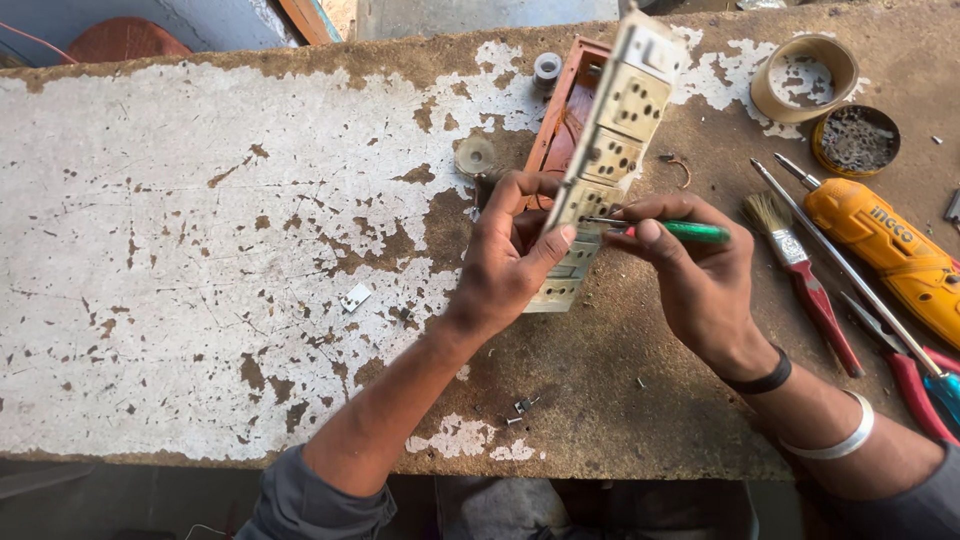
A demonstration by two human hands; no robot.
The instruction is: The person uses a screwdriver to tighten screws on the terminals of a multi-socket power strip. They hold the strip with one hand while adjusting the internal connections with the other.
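bench (200, 200): worn concrete, flaking white paint | lying on it, placed from red-handled paintbrush (805, 270): yellow power tool (890, 250) just right | tape roll (805, 75) and round tin of small parts (853, 138) beyond | loose screws (520, 408) well left, nearer front edge

Socket panel (608, 150) matt plastic; bench (200, 250) rough, flaking paint.

Two hands, one socket strip (610, 150), one green screwdriver (680, 231), one paintbrush (800, 270), one yellow drill (895, 250), one tape roll (805, 77)
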